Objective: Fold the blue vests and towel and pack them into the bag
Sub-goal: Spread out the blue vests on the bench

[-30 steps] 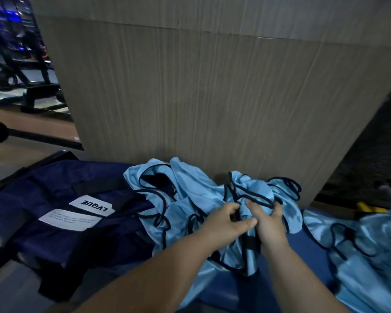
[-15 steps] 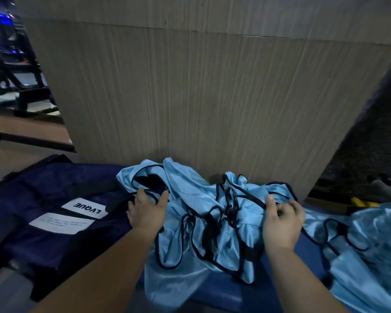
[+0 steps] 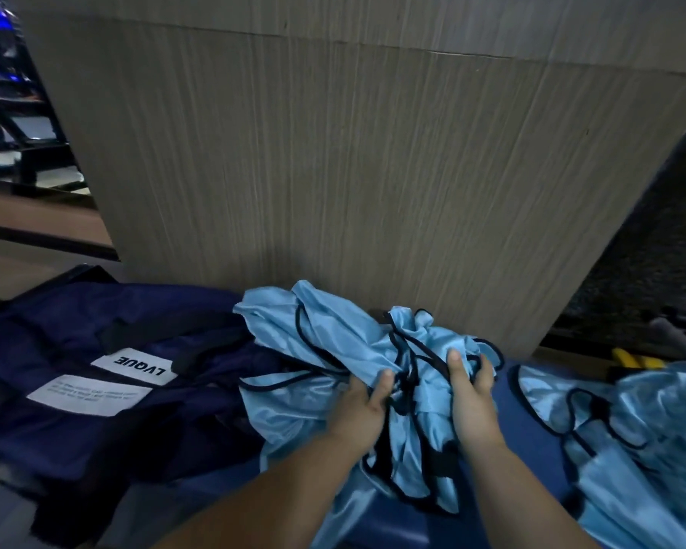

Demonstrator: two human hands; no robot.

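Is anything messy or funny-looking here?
Yes. The blue vests gripped by the left hand and right hand are a crumpled, tangled bunch, not folded. A second vest heap lies rumpled at the right, and the dark bag sags flat on the left.

Bare left grip [image 3: 359, 406], bare right grip [image 3: 472, 398], bare forearms [image 3: 278, 497], short rounded thumbnails [image 3: 454, 356]
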